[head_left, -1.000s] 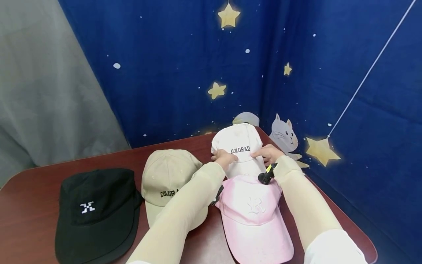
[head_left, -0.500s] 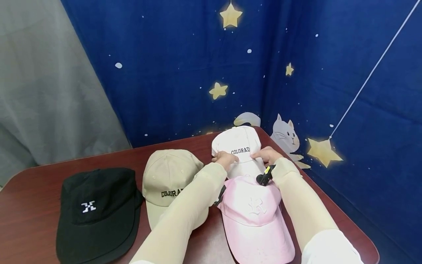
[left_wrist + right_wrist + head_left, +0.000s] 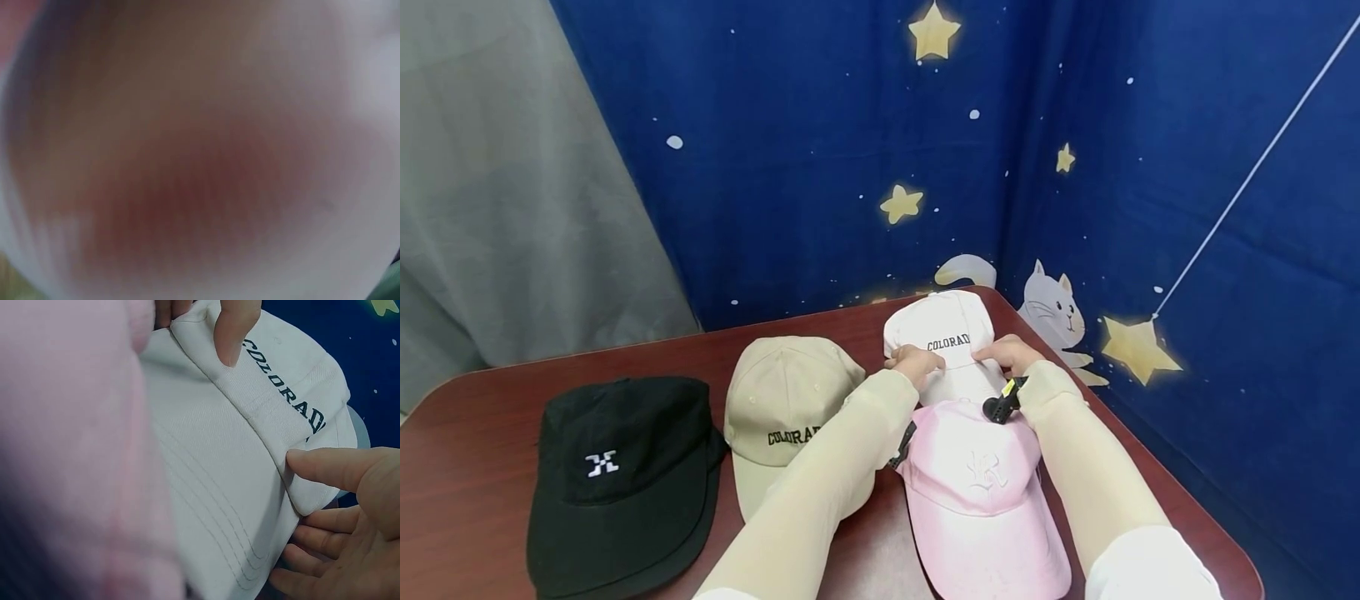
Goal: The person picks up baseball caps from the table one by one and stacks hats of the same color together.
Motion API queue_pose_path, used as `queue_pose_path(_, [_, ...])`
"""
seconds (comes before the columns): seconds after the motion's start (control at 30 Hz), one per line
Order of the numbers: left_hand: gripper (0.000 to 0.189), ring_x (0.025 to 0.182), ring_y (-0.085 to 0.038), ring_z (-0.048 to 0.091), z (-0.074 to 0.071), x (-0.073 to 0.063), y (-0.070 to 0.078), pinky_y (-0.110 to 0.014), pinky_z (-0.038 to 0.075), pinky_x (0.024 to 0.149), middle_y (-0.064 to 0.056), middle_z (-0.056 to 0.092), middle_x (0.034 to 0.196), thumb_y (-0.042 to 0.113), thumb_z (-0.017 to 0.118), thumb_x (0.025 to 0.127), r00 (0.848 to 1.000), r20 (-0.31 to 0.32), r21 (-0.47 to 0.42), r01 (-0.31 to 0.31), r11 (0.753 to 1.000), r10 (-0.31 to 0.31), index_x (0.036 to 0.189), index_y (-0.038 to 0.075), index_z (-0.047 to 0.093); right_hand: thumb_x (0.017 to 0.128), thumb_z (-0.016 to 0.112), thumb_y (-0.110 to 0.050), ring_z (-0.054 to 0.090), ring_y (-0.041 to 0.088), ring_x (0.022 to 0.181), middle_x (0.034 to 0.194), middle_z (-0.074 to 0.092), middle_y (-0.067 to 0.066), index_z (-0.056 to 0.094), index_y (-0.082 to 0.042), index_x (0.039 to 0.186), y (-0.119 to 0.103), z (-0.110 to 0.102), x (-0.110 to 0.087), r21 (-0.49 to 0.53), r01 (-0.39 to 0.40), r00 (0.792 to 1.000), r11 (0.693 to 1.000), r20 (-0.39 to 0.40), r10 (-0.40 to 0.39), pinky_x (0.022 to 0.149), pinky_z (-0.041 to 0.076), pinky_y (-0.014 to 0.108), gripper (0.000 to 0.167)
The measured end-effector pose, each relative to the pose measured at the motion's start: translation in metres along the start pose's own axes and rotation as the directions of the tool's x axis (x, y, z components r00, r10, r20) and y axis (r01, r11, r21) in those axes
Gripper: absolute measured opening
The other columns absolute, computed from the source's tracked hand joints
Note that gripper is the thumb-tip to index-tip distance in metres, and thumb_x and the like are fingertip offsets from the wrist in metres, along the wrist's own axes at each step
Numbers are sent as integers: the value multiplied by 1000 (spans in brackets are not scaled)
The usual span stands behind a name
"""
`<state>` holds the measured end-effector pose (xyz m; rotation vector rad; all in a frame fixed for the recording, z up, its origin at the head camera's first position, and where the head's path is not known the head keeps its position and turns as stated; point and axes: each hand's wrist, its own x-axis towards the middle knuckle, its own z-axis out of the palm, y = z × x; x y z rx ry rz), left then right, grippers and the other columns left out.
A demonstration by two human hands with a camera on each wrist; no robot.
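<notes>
A white baseball cap (image 3: pixel 940 321) with COLORADO lettering lies at the back right of the table, brim toward me. My left hand (image 3: pixel 916 363) grips its left side, thumb on the front just above the brim. On the other side my right hand (image 3: pixel 1011 354) pinches the cap, and in the right wrist view its thumb presses the crown (image 3: pixel 294 409) while the fingers (image 3: pixel 322 540) curl under the brim's edge. A pink cap (image 3: pixel 977 500) sits right in front, below both wrists. The left wrist view is a blur.
A beige cap (image 3: pixel 790 392) stands left of my left forearm, partly covered by it. Farther left lies a black cap (image 3: pixel 625 467). The dark red table (image 3: pixel 482 433) ends at a blue star-patterned curtain (image 3: pixel 790 167) behind and on the right.
The white cap has come down slightly at the back, its top lower than a second ago. Both hands keep their hold on it. The head view has shifted a little.
</notes>
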<state>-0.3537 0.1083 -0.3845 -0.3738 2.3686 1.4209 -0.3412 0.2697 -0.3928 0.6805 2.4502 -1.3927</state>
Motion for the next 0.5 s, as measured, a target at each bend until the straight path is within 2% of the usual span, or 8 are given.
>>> queue_pose_path(0.17, [70,110,-32,34,0,1,-2,-39,37,93,-23,34,116,9,76,70,1000,2,-14,-1,1000,1,126,-10,38,88,59,-16,33,37,126,139,31,26,35,13,132,-1,2,1,14,-7,1000,1000,1,7,99,32,46,58])
queue_pose_path(0.3, [75,112,-33,33,-1,2,-2,-39,36,95,-24,32,119,11,75,72,1000,8,-1,-2,1000,2,131,-10,33,87,60,-17,34,36,125,138,32,26,38,12,130,0,1,2,34,-10,1000,999,-3,10,99,32,47,56])
queue_pose_path(0.5, [69,118,-35,26,-8,2,4,-40,29,99,-23,27,126,20,70,78,997,54,24,-60,998,59,128,-9,33,86,58,-17,31,35,127,139,31,24,37,12,130,-8,-2,0,49,10,1000,999,-25,-9,101,28,49,56])
